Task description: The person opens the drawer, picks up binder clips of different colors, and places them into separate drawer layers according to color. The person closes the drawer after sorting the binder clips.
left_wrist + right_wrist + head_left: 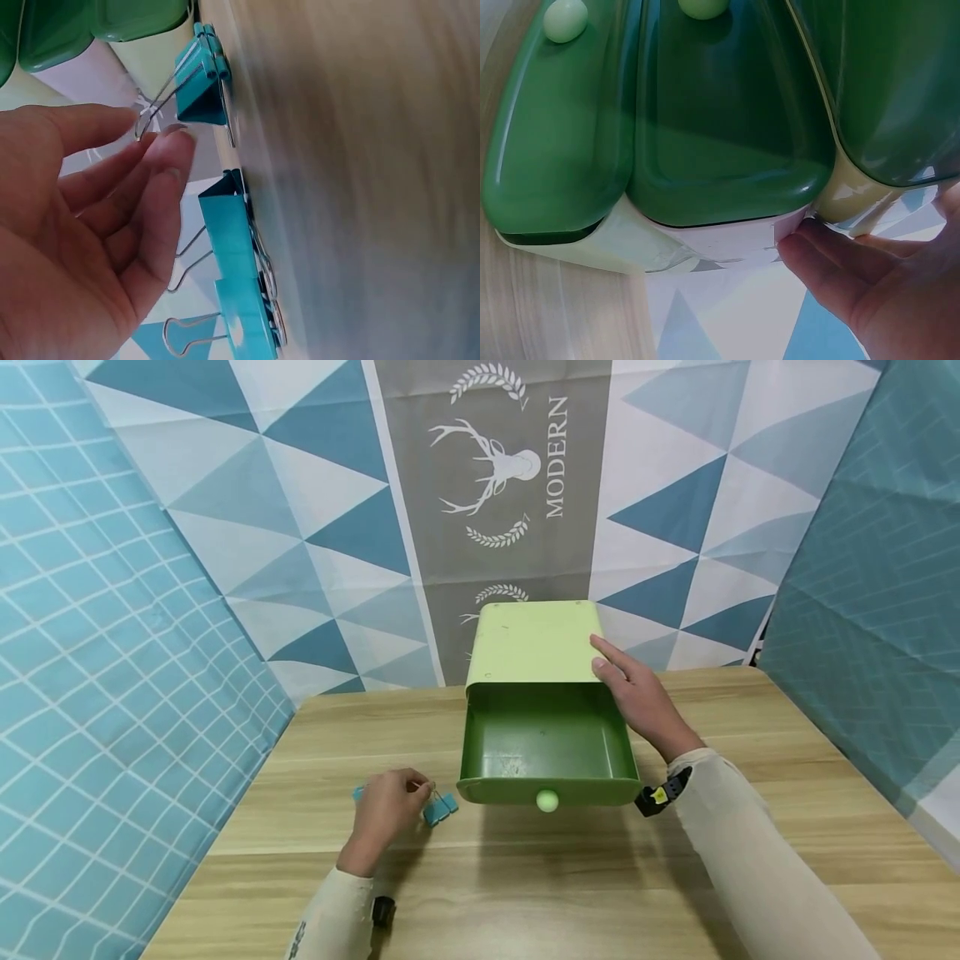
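My left hand (386,814) pinches the wire handle of a teal binder clip (201,75) between thumb and fingers, with the clip low at the wooden tabletop. Two more teal binder clips (229,236) lie end to end close by; in the head view my hand mostly covers them. To the right stands a small drawer cabinet (536,643) with a light green top. Its top drawer (495,791), dark green with a pale round knob (547,801), is pulled out and has nothing inside. My right hand (645,697) rests against the cabinet's upper right side, fingers extended.
Below the pulled-out drawer, the right wrist view shows a middle drawer (735,142) and a bottom drawer (562,142). The wooden table (750,827) reaches back to a patterned cloth (667,468). Blue cloths hang at the left and right sides.
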`<action>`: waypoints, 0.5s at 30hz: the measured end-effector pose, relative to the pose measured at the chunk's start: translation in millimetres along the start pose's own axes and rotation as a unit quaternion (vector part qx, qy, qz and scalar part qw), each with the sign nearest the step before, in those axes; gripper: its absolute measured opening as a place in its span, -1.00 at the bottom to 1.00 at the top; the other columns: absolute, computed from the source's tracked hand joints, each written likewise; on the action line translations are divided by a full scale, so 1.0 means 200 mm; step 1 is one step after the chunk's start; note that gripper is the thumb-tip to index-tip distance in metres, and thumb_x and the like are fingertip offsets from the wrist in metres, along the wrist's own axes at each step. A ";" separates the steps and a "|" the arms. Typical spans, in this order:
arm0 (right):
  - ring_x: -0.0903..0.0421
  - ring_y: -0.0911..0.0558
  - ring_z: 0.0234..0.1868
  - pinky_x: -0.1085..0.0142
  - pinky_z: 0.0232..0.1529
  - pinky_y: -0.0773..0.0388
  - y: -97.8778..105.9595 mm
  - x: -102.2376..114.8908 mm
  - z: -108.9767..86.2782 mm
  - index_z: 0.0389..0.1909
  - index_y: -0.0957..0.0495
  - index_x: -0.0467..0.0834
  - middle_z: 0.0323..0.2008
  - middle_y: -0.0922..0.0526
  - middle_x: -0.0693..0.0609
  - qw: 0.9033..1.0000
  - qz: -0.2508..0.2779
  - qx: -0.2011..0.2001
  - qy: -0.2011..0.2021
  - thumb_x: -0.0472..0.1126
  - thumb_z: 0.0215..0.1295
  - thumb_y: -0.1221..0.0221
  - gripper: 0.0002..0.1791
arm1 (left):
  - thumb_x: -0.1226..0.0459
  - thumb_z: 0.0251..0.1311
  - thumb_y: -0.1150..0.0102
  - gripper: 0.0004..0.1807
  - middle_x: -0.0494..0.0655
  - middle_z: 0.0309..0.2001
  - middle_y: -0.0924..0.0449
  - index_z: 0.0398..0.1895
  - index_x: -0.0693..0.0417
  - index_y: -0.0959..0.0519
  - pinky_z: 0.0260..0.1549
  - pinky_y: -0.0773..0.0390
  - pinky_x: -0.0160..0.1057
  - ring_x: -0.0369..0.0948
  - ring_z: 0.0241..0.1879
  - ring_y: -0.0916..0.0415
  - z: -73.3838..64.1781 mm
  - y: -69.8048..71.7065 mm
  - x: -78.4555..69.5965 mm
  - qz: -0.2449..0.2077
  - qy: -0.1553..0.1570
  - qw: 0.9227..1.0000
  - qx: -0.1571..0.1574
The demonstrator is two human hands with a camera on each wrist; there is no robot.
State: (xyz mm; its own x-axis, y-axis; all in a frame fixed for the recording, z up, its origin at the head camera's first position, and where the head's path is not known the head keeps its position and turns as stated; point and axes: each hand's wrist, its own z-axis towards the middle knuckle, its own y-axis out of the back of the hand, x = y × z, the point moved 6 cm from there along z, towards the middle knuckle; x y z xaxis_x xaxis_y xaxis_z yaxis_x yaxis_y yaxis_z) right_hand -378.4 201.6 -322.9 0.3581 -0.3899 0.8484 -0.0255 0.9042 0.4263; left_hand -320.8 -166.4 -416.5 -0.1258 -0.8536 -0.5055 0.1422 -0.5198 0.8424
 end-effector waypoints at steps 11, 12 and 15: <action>0.01 0.01 0.56 -0.23 0.41 -0.01 0.00 -0.01 -0.01 0.57 -0.11 0.22 0.55 -0.06 0.18 1.000 -0.006 0.002 -0.012 0.31 0.52 0.15 -0.33 | 0.23 0.39 -0.20 -0.80 -0.17 -0.47 -0.66 -0.34 0.09 -0.75 -0.56 -0.48 -0.22 -0.27 -0.58 -0.50 -0.01 -0.04 0.02 -0.081 0.025 0.996 0.029; 0.01 0.01 0.56 -0.23 0.41 -0.01 0.00 -0.01 -0.01 0.56 -0.11 0.22 0.55 -0.07 0.19 1.000 -0.007 0.001 -0.011 0.31 0.52 0.15 -0.33 | 0.22 0.40 -0.20 -0.80 -0.17 -0.47 -0.66 -0.33 0.09 -0.75 -0.55 -0.49 -0.22 -0.26 -0.56 -0.51 -0.01 -0.04 0.02 -0.090 0.027 0.995 0.029; 0.01 0.01 0.56 -0.23 0.41 0.00 0.00 -0.01 -0.01 0.56 -0.12 0.23 0.55 -0.07 0.19 1.000 -0.006 0.000 -0.011 0.31 0.52 0.15 -0.34 | 0.22 0.41 -0.19 -0.80 -0.18 -0.45 -0.66 -0.31 0.08 -0.74 -0.53 -0.49 -0.21 -0.27 -0.54 -0.54 -0.01 -0.04 0.01 -0.104 0.031 0.994 0.029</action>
State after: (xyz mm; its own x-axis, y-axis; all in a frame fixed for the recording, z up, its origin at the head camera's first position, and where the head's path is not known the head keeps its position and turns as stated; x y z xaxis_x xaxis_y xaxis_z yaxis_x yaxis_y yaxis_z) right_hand -377.6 202.2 -324.5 0.3377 -0.4046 0.8499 -0.0213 0.8994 0.4367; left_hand -321.0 -165.3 -424.2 -0.0856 -0.7296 -0.6785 0.0633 -0.6836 0.7271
